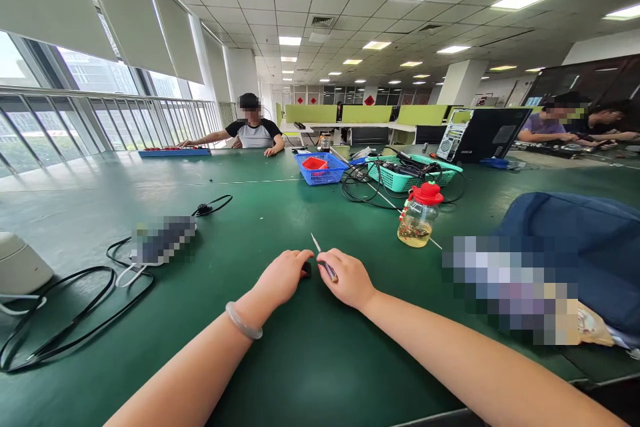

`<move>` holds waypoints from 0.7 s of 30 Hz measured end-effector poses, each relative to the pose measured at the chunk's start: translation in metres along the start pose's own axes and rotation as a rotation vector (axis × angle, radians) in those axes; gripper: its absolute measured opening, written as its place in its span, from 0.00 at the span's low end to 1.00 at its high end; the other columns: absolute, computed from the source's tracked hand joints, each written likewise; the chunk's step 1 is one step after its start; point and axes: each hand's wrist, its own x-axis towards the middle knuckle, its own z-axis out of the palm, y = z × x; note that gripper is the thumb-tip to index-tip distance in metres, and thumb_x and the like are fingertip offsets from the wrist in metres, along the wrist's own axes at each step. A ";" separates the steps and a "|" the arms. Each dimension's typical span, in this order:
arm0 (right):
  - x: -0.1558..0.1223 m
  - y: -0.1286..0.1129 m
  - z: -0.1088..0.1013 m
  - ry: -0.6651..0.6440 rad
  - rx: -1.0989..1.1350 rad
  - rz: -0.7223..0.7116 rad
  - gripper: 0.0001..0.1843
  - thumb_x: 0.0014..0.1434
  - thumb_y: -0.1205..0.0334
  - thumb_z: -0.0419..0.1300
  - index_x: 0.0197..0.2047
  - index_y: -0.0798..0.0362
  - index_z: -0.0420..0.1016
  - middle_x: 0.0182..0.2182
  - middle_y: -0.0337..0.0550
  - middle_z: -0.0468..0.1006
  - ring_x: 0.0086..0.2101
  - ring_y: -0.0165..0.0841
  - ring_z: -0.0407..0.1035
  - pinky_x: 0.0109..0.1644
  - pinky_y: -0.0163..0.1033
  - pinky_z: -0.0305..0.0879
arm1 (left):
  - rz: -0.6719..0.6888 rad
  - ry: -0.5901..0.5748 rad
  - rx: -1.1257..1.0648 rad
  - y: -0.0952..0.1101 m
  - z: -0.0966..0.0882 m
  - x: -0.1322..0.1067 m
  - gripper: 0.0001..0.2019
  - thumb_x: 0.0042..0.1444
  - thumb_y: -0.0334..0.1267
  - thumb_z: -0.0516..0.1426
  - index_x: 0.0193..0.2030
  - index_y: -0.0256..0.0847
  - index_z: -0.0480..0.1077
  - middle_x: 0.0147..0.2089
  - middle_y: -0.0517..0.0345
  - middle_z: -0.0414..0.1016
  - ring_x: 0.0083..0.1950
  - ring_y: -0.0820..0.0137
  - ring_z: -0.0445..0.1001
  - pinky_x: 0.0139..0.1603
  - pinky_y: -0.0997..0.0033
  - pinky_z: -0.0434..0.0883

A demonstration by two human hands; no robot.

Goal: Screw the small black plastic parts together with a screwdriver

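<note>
Up close, two bare forearms reach out over the smooth, dark green tabletop (310,360), and a pale, glassy round bracelet (243,321) sits on the left wrist. The left hand (283,277) is curled narrow, its fingertips closed on a small black block (307,269) that rests on the tabletop between the two hands. The right hand (349,278), just beside it, is closed around a slim tool (326,268) with a dark handle and a thin, shiny metal tip that points up and away to the left. To the left, black cables (75,310) loop loosely across the surface, and a rounded white device (17,267) shows at the edge. To the right lies a soft blue fabric bag (575,240). Further out stands a clear bottle (419,217) with a red lid and yellowish liquid at its bottom. Beyond it come a blue plastic mesh basket (320,170) and a green basket (407,177) full of dark cords. At the far side a person (253,130) sits with one hand on a flat blue tray (174,152).
</note>
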 end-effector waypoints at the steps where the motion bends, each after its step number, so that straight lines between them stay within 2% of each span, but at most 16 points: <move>1: -0.002 0.000 -0.001 -0.001 -0.033 -0.066 0.09 0.61 0.66 0.53 0.42 0.51 0.73 0.34 0.43 0.76 0.30 0.33 0.70 0.35 0.36 0.63 | 0.004 0.011 -0.002 -0.002 0.003 0.001 0.17 0.59 0.28 0.52 0.53 0.43 0.68 0.46 0.49 0.77 0.51 0.58 0.73 0.53 0.59 0.68; 4: -0.006 0.001 -0.003 -0.016 -0.071 -0.332 0.11 0.60 0.68 0.53 0.45 0.52 0.72 0.36 0.45 0.76 0.32 0.34 0.68 0.36 0.39 0.63 | -0.024 0.049 -0.025 -0.007 0.008 0.002 0.14 0.60 0.31 0.53 0.52 0.43 0.67 0.45 0.49 0.76 0.50 0.59 0.73 0.51 0.59 0.69; 6: -0.005 0.001 -0.005 0.017 -0.054 -0.429 0.13 0.59 0.70 0.54 0.47 0.51 0.71 0.38 0.45 0.76 0.33 0.34 0.68 0.40 0.41 0.64 | -0.067 0.084 -0.073 -0.011 0.011 0.002 0.13 0.59 0.33 0.54 0.51 0.43 0.67 0.45 0.50 0.76 0.49 0.59 0.74 0.51 0.59 0.70; 8: -0.003 0.001 -0.009 0.075 -0.023 -0.433 0.14 0.58 0.71 0.54 0.47 0.51 0.70 0.37 0.44 0.76 0.35 0.35 0.68 0.46 0.45 0.63 | -0.111 0.131 -0.151 -0.015 0.014 0.002 0.13 0.57 0.34 0.56 0.50 0.45 0.67 0.46 0.51 0.76 0.49 0.60 0.74 0.51 0.58 0.70; 11: 0.002 0.001 -0.018 0.145 0.006 -0.360 0.14 0.58 0.71 0.55 0.46 0.50 0.70 0.36 0.42 0.77 0.35 0.34 0.69 0.53 0.48 0.59 | -0.172 0.170 -0.289 -0.021 0.017 0.002 0.18 0.52 0.33 0.59 0.51 0.45 0.67 0.49 0.51 0.76 0.52 0.61 0.74 0.55 0.58 0.70; 15: 0.002 -0.001 -0.031 0.087 0.023 -0.387 0.09 0.59 0.68 0.55 0.43 0.48 0.70 0.30 0.37 0.77 0.32 0.32 0.69 0.56 0.50 0.55 | -0.227 0.134 -0.366 -0.025 0.018 0.004 0.22 0.50 0.32 0.60 0.54 0.44 0.66 0.49 0.51 0.77 0.52 0.61 0.74 0.57 0.57 0.69; 21: -0.001 -0.014 -0.039 0.091 -0.002 -0.471 0.03 0.59 0.65 0.56 0.36 0.48 0.70 0.23 0.33 0.74 0.28 0.30 0.65 0.57 0.51 0.53 | -0.204 0.131 -0.341 -0.022 0.017 0.004 0.23 0.51 0.31 0.59 0.55 0.45 0.67 0.50 0.51 0.78 0.54 0.60 0.73 0.58 0.57 0.68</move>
